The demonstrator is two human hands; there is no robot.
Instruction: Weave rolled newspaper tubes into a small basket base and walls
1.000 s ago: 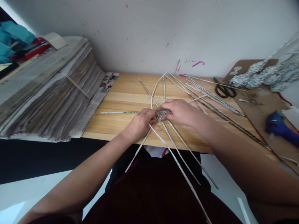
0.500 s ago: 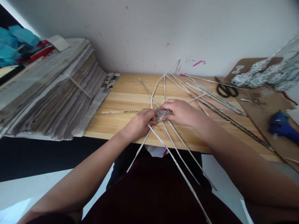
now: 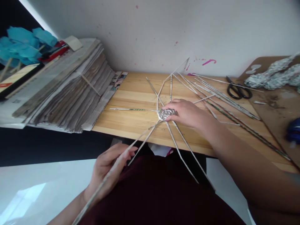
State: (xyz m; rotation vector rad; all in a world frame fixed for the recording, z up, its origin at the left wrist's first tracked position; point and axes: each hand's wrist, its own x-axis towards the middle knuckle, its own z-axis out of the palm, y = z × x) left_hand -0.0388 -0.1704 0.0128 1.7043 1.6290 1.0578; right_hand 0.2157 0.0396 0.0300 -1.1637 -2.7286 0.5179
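Gripping a rolled-paper stick (image 3: 103, 183) in the left hand (image 3: 111, 167), steadying a coiled disc (image 3: 167, 114) with the right hand (image 3: 187, 113).

Left fingers and thumb curled closely around the stick, low and in front of the wooden table (image 3: 131, 123), with its far end running up to the disc. Right thumb and fingers bent around the disc's right side, with little gap left. Disc flat on the table, mid-view, with thin paper spokes (image 3: 172, 136) fanning outward, some past the front edge. Farther right: loose spare sticks (image 3: 222, 98), black scissors (image 3: 239, 90), a blue tool (image 3: 294, 129) cut off by the view's edge. At left: a tall newspaper stack (image 3: 70, 90).
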